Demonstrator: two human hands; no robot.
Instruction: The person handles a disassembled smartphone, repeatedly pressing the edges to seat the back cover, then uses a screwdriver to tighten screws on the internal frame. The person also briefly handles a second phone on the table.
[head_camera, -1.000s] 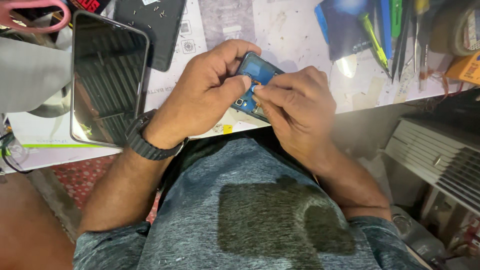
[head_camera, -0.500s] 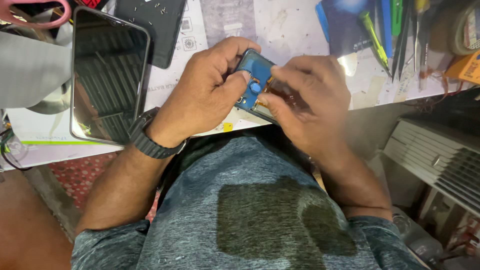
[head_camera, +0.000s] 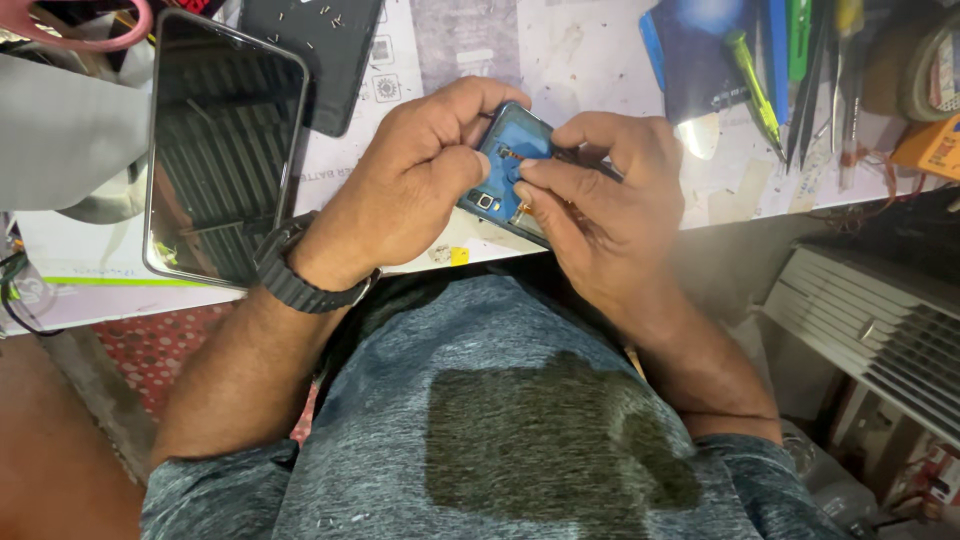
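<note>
Lighting: bright and even, falling from above. Glare is showing on the white tabletop (head_camera: 600, 60) toward 12 o'clock; the glossy screen panel (head_camera: 225, 150) at 10 o'clock is mirroring slats. Edges are softening and blurring slightly.

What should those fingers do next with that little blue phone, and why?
Probably keep the left hand gripping the phone steady while the right hand eases its fingertips along the opened back. Both hands already pinch it above the table edge, and small parts look exposed inside.
</note>
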